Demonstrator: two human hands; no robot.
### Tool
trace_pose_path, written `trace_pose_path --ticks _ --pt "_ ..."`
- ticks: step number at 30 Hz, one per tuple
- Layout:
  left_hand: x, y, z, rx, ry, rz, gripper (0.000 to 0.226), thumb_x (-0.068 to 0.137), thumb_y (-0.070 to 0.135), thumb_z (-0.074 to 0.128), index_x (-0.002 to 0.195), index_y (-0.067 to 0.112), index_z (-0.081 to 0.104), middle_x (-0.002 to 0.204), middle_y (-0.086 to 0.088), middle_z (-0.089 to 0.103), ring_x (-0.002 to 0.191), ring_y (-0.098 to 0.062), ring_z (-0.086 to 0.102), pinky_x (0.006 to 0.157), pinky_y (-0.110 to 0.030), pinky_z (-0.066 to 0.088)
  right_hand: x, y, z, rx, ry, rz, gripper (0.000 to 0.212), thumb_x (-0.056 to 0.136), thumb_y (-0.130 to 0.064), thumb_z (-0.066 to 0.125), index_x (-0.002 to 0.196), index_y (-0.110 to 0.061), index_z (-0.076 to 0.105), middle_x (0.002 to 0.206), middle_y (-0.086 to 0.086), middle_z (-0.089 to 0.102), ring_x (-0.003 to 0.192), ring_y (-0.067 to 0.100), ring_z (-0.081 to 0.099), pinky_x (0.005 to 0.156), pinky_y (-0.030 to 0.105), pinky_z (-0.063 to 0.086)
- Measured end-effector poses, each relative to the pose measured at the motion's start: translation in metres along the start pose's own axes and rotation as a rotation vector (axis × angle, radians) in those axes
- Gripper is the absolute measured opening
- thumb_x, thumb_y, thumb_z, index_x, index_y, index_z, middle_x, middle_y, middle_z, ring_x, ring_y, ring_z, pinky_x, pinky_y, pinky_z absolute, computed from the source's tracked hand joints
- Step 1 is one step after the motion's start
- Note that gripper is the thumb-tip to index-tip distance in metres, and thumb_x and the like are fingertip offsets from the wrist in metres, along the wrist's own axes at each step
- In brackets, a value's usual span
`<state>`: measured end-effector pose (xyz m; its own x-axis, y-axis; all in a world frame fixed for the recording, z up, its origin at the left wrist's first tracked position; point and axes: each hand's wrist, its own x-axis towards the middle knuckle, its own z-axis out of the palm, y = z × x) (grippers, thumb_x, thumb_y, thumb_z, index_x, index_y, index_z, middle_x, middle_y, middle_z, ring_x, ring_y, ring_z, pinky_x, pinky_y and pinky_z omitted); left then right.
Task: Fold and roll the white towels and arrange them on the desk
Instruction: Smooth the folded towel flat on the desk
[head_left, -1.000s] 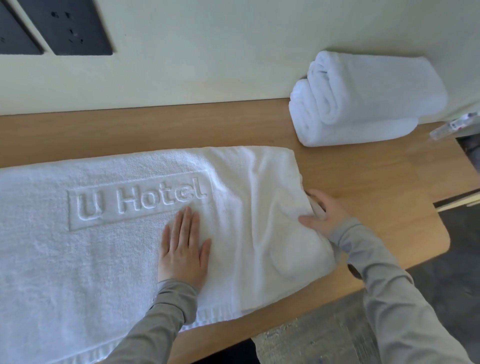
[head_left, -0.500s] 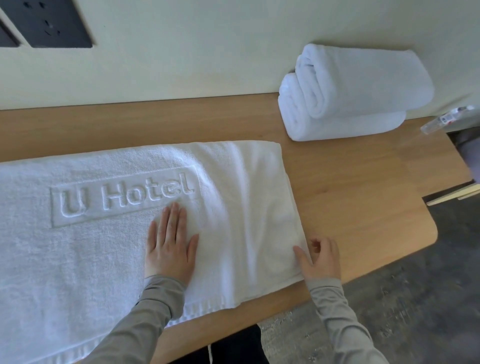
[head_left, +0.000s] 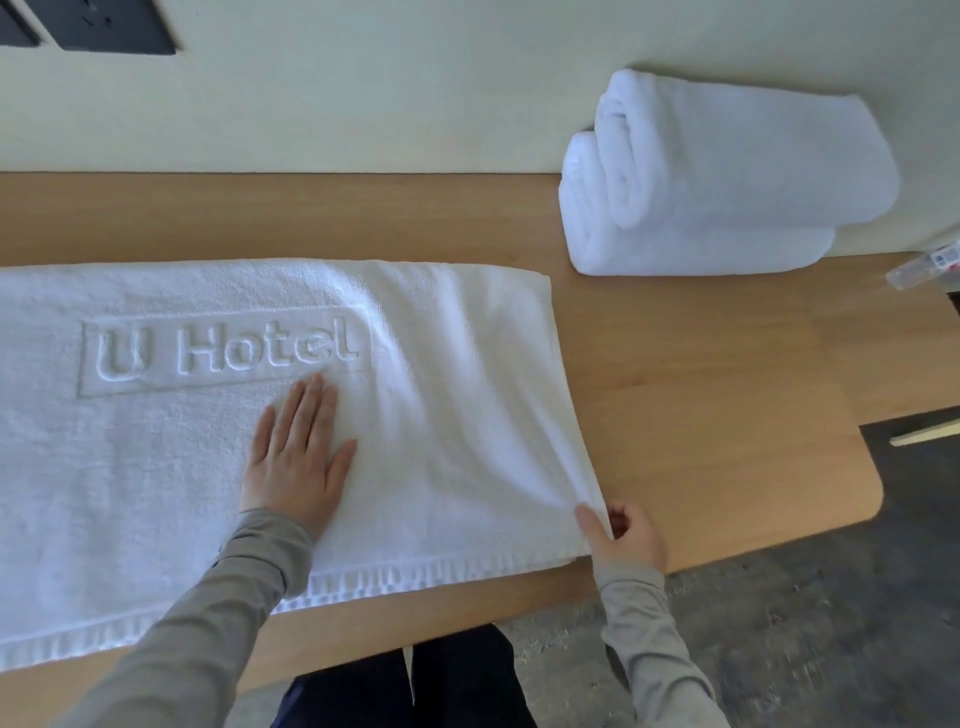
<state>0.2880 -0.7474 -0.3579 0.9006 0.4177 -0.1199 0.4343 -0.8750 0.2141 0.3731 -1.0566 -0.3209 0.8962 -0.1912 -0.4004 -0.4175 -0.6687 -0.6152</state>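
Observation:
A white towel (head_left: 457, 374) embossed "U Hotel" lies folded flat across the wooden desk (head_left: 691, 395), its left part running out of view. My left hand (head_left: 298, 457) presses flat on it just below the lettering, fingers straight. My right hand (head_left: 621, 535) pinches the towel's near right corner between thumb and fingers, lifting it slightly off the desk. Two rolled white towels (head_left: 727, 182) are stacked at the back right against the wall, one on top of the other.
A small clear bottle (head_left: 924, 266) lies at the desk's right edge. The desk's rounded front corner (head_left: 862, 499) drops to a grey floor. Dark wall panels (head_left: 104, 26) sit at the top left. My legs show below the desk's front edge.
My right hand slid down the towel's right edge from its middle to the near corner and now pinches it. My left hand stayed pressed on the towel.

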Motion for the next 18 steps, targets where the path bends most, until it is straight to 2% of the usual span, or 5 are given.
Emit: trace_pose_path --ticks 3,6,9,15,18 --pt "0.001 0.0 -0.002 -0.003 -0.022 -0.005 0.066 0.095 0.048 0.017 0.145 0.007 0.029 0.153 -0.008 0.028 0.141 -0.021 0.024 0.117 -0.03 -0.002 0.001 0.002 -0.002 -0.004 -0.068 -0.006 0.016 0.083 -0.021 0.068 0.078 -0.012 0.056 0.068 -0.001 0.058 0.065 0.021 0.054 0.054 0.024 0.04" --pt "0.001 0.0 -0.002 0.012 -0.022 -0.006 0.07 0.096 0.052 0.009 0.145 0.006 0.03 0.152 -0.01 0.029 0.14 -0.023 0.026 0.117 -0.029 -0.003 0.0 -0.001 0.0 -0.024 -0.144 -0.034 0.015 0.083 -0.024 0.067 0.078 -0.015 0.057 0.07 -0.002 0.06 0.063 0.016 0.055 0.053 0.02 0.04" --pt "0.002 0.0 0.001 0.014 -0.008 -0.012 0.073 0.095 0.054 0.006 0.145 0.006 0.028 0.153 -0.009 0.027 0.141 -0.023 0.025 0.117 -0.033 0.002 -0.008 -0.003 0.001 0.038 -0.172 -0.018 0.012 0.082 -0.019 0.069 0.081 -0.017 0.057 0.074 -0.003 0.062 0.062 0.01 0.057 0.048 0.013 0.041" --pt "0.001 0.003 0.001 0.013 0.016 -0.019 0.077 0.093 0.057 0.001 0.147 0.007 0.022 0.155 -0.007 0.022 0.143 -0.021 0.02 0.118 -0.042 0.012 -0.009 -0.013 0.002 0.271 -0.299 -0.009 0.023 0.078 -0.009 0.072 0.088 -0.016 0.053 0.085 0.002 0.064 0.074 0.014 0.061 0.059 0.018 0.048" --pt "0.001 0.005 -0.001 0.013 0.007 -0.024 0.079 0.092 0.059 -0.001 0.147 0.006 0.022 0.155 -0.008 0.022 0.143 -0.022 0.02 0.118 -0.043 0.012 -0.003 -0.013 0.0 0.284 -0.257 0.04 0.026 0.077 -0.008 0.071 0.094 -0.013 0.052 0.087 0.001 0.063 0.074 0.015 0.061 0.059 0.02 0.047"
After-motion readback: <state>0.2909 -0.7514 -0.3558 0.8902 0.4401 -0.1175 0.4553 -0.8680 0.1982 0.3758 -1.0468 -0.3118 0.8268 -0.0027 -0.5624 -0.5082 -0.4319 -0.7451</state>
